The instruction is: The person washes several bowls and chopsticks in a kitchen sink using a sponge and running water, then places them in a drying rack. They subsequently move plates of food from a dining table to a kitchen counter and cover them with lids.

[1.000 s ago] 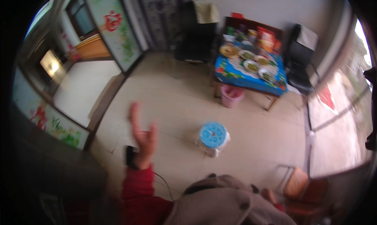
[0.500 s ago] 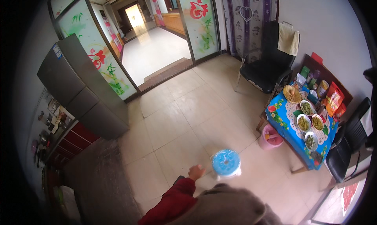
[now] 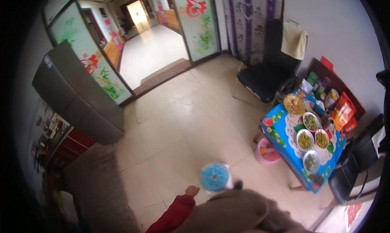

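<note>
One left hand point(image 3: 192, 190), apparently curled, hangs near one stool point(image 3: 217, 180).

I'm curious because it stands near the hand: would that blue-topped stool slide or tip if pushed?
The blue-topped stool is probably stiff and fairly light, since it looks like moulded plastic. On the smooth-looking floor tiles, it would likely slide under a gentle push. Tipping is harder to judge, as its underside is mostly hidden from above.
</note>
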`<state>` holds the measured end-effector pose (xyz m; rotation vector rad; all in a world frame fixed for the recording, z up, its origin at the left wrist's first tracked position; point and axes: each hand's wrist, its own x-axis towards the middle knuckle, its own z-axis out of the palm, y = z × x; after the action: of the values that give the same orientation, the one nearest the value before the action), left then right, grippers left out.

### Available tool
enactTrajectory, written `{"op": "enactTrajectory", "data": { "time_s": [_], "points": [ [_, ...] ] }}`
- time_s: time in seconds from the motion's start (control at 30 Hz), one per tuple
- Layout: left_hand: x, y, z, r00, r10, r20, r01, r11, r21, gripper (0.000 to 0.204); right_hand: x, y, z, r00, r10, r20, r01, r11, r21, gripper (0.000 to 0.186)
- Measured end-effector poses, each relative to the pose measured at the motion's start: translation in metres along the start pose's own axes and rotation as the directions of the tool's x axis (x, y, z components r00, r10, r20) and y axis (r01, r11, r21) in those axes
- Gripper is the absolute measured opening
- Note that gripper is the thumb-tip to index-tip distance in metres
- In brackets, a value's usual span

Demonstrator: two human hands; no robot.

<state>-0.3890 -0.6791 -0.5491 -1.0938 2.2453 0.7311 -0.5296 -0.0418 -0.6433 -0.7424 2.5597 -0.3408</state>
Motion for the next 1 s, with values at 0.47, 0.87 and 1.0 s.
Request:
{"op": "enactTrajectory", "data": {
  "time_s": [0.47, 0.87, 1.0],
  "points": [
    [0.037, 0.196, -0.077, 0.919, 0.386, -0.074, -0.388, 0.859, -0.336, 0.043, 0.033, -0.027, -0.104, 0.806, 0.57, 0.159, -0.588, 0.742, 0.321, 0.035],
    [0.044, 0.244, -0.063, 0.9, 0.428, -0.081, -0.43, 0.845, -0.317, 0.024, 0.138, 0.044, -0.123, 0.812, 0.584, -0.015, -0.212, 0.319, 0.924, 0.019],
    [0.053, 0.299, -0.051, 0.925, 0.359, 0.124, -0.315, 0.907, -0.28, 0.032, 0.206, 0.049, -0.191, 0.655, 0.669, 0.351, -0.297, -0.2, 0.934, 0.023]
  ]
}}
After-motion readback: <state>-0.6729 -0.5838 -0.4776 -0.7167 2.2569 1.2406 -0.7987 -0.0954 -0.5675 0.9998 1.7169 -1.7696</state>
